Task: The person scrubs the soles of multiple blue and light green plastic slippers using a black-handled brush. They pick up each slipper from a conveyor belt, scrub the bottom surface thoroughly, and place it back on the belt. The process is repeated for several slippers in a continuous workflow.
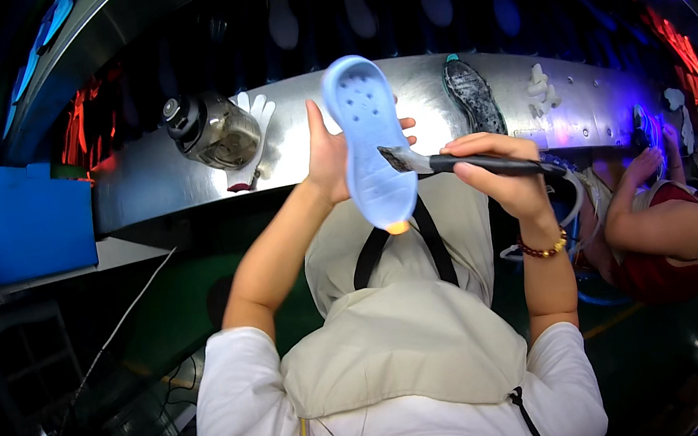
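Note:
A light blue shoe sole (364, 131) stands up in front of me, with a cluster of small dimples in its far end and a yellow-orange tip at the near end. My left hand (328, 160) grips it from behind, thumb up on the left side and fingertips showing past the right edge. In my right hand (511, 176) is a brush (484, 165) with a black handle, its bristles at the middle of the sole. A pale hose appears to run from the handle's rear. Whether the bristles touch the sole I cannot tell.
On the metal bench (139, 181) lie a dark-lidded bottle (221, 133), a white glove (262, 116), a dark shoe sole (472, 93) and a crumpled white piece (541, 91). Several soles hang behind. A blue box (33, 222) sits left; a co-worker (663, 227) works at right.

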Available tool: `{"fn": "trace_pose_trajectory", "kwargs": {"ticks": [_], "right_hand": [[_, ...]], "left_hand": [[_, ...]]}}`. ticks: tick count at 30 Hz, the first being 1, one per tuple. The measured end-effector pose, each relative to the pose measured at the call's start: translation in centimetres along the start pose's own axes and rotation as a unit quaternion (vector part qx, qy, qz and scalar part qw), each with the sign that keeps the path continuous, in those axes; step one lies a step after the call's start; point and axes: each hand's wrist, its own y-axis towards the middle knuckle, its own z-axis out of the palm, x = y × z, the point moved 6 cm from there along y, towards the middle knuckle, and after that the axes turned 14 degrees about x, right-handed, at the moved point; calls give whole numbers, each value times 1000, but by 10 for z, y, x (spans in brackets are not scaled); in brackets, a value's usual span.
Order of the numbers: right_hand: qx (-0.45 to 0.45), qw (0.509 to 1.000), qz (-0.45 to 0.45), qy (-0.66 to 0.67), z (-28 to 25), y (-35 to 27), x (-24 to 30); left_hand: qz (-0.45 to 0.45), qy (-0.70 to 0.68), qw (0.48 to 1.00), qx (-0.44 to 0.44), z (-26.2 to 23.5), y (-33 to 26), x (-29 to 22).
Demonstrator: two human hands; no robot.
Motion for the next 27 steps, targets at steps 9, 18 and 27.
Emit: {"fn": "trace_pose_trajectory", "kwargs": {"ticks": [9, 18, 27], "right_hand": [[59, 952, -152, -259, 54, -2, 33], [50, 982, -156, -97, 37, 8, 39], [90, 990, -109, -21, 31, -8, 25]], "left_hand": [[67, 34, 994, -80, -14, 3, 0], [117, 17, 992, -53, 22, 0, -10], [137, 56, 989, 5, 36, 0, -28]]}}
